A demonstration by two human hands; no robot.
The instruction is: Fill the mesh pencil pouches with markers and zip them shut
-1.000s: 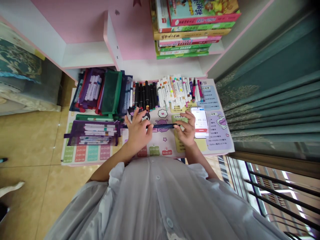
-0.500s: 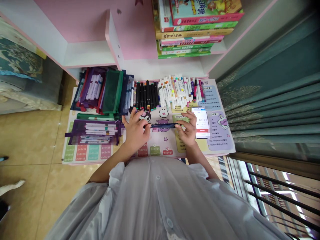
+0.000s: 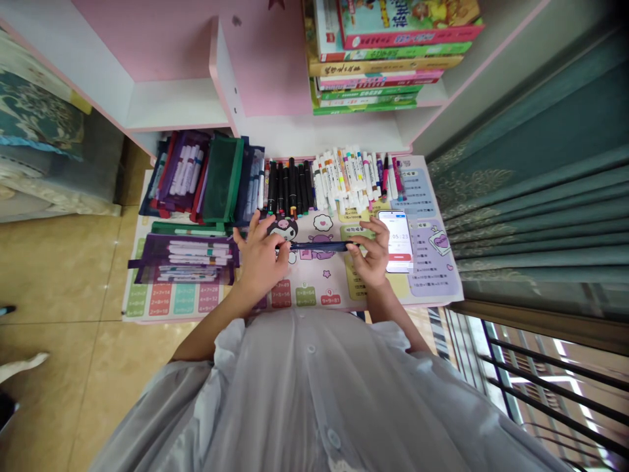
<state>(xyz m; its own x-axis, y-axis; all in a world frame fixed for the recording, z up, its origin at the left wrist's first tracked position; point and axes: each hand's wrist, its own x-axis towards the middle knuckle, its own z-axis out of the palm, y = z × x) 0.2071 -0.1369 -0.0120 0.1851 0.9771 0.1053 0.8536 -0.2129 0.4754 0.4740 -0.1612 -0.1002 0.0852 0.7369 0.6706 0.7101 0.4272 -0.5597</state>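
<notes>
A dark blue pencil pouch (image 3: pixel 319 246), seen nearly edge-on as a thin strip, stretches between my two hands above the desk mat. My left hand (image 3: pixel 263 257) pinches its left end between thumb and forefinger, the other fingers spread. At its right end, my right hand (image 3: pixel 371 253) holds on with thumb and fingertips. Left of my left hand lies a purple mesh pouch (image 3: pixel 152 259) with white markers inside. Beyond my hands are a row of black markers (image 3: pixel 292 187) and a heap of white markers (image 3: pixel 344 177).
A lit phone (image 3: pixel 396 242) lies just right of my right hand. Several mesh pouches (image 3: pixel 221 177) are piled at the back left. Stacked books (image 3: pixel 383 65) stand on the shelf (image 3: pixel 324 134) behind, and a curtain (image 3: pixel 531 196) hangs on the right.
My left hand has shifted slightly left, drawing the ends of the pouch a little further apart. My right hand keeps its grip, nearly unmoved. The phone's timer has advanced.
</notes>
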